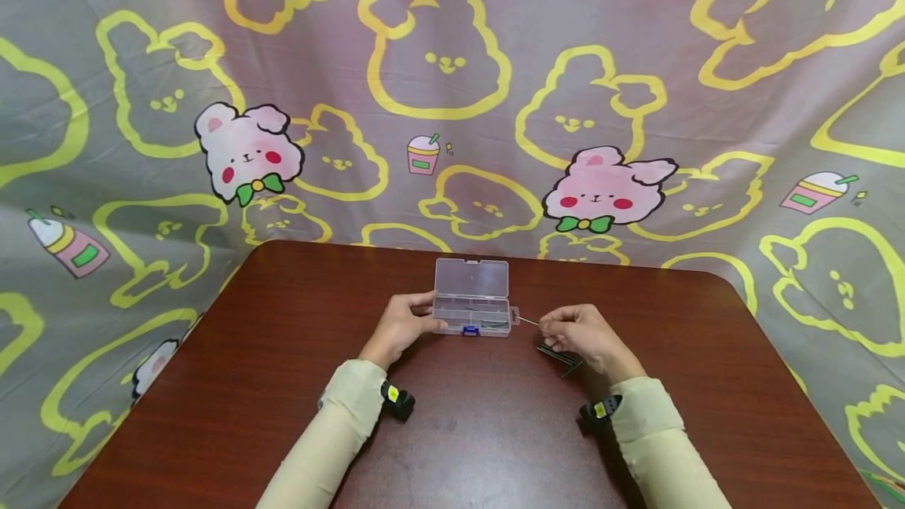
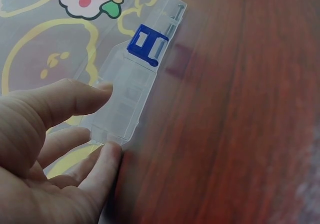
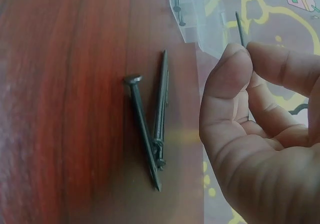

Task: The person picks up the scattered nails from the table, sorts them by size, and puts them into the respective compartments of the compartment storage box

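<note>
Facing box (image 1: 471,297) edge: pinched nail (image 1: 529,322)

Grey cartoon-printed cloth (image 1: 488,132) — behind a glossy reddish-brown table (image 1: 481,422)

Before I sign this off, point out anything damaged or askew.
Nothing looks damaged. One nail lies askew on the table, right of the box: its tip points opposite to the other nails there.

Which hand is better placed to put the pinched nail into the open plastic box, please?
The right hand, I think: it pinches the nail close to the plastic box, while the left hand holds the box's left end.
</note>
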